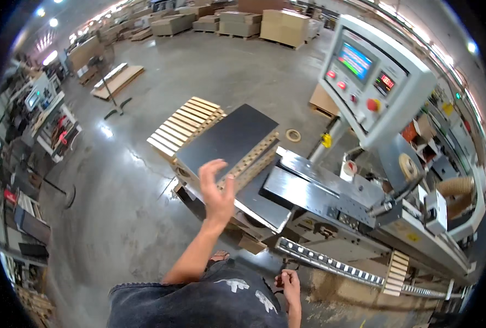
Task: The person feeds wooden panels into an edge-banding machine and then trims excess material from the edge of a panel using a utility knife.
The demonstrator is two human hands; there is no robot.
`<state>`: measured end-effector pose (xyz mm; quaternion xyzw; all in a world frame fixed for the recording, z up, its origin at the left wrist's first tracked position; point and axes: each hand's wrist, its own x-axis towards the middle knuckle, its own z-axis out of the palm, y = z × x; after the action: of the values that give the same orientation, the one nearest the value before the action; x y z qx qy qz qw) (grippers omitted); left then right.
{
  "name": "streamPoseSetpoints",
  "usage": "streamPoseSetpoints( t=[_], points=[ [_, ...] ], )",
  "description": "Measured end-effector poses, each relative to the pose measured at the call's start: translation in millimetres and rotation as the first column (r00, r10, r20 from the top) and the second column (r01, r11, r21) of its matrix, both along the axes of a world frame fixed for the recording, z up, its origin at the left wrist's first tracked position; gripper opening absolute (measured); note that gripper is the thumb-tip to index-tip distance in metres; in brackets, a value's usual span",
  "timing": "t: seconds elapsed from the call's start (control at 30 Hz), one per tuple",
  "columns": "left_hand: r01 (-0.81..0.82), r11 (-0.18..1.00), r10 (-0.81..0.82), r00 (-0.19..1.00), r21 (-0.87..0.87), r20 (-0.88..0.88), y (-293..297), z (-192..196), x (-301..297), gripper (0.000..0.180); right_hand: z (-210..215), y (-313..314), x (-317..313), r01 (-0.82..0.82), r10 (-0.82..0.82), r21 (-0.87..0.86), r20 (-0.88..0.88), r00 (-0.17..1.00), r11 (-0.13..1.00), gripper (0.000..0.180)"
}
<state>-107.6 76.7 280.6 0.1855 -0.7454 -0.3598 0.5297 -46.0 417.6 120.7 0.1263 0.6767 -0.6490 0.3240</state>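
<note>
My left hand [217,192] is raised over the near edge of a stack of boards, fingers apart and slightly bent, with nothing in it. Under and beyond it lies the dark, flat top panel [229,136] of that stack. Pale, slotted board edges [254,161] show along the stack's right side. Whether my fingers touch the panel, I cannot tell. Low in front of my body, my right hand [289,285] has its fingers curled in, and no object shows in them. It is nearest to the black-and-white roller rail [330,264] of the machine.
Slatted pale wood pieces [185,124] lie left of the stack. A machine with a metal bed [300,188] stands at the right, its control panel [371,79] above. A tape roll [292,135] is on the floor. Pallets of boards [284,28] line the back.
</note>
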Motion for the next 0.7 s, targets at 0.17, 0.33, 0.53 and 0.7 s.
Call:
streamPoseSetpoints(
  t=[0.17,0.33,0.53,0.7],
  points=[
    [-0.193,0.893,0.184,0.981,0.406,0.060,-124.2,-47.8,28.0,0.049,42.4,-108.8,-40.2,-0.248,0.239,0.038,-0.433,0.869,0.968,0.033],
    [0.035,0.812,-0.102,0.991,0.583,0.082,-187.4,-78.8,36.1,0.051,94.4,-240.1,-52.5,-0.397,0.396,0.145,-0.618,0.679,0.906,0.058],
    [0.139,0.803,-0.309,0.928,0.579,0.206,-205.3,-73.0,36.8,0.046,107.8,-324.6,-29.0,-0.221,0.316,0.228,-0.609,0.727,0.948,0.071],
    [0.192,0.755,-0.347,0.928,0.627,0.133,-229.5,-92.9,36.5,0.046,111.7,-346.5,-13.7,-0.229,0.374,0.298,-0.685,0.625,0.927,0.067]
  ],
)
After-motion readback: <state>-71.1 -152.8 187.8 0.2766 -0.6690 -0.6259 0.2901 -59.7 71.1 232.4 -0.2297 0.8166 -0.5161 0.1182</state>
